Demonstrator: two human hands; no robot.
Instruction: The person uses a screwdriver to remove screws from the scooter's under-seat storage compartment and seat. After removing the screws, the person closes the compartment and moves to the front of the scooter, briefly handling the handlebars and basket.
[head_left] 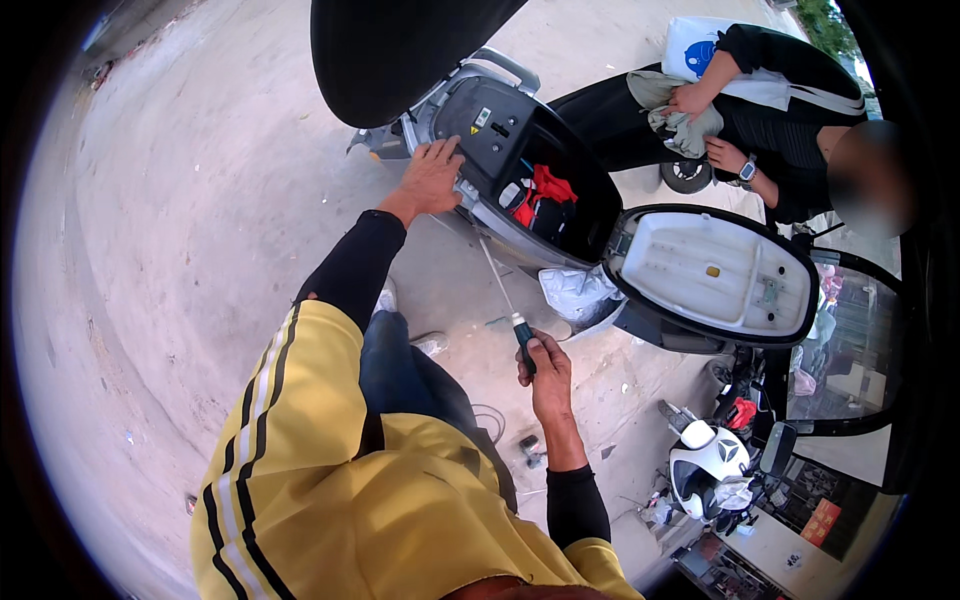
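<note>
A grey and black scooter (505,220) stands in front of me with its seat (725,275) tipped open, the pale underside facing up. My left hand (432,178) lies on the scooter's near side panel, fingers stretched toward the dark rear cover (485,120). My right hand (548,375) is closed round the dark green handle of a screwdriver (522,335). Its long thin shaft points up toward the scooter's lower side edge; whether the tip touches anything cannot be made out. Inside the open under-seat box (570,150) lie red and black cloth items (548,200).
Across the scooter a person (770,130) in black holds a greyish cloth (685,130). A large black rounded shape (400,50) overhangs the top. A silvery bag (580,293) hangs by the scooter's side. A white scooter (708,465) and a windscreen (840,345) are at the right.
</note>
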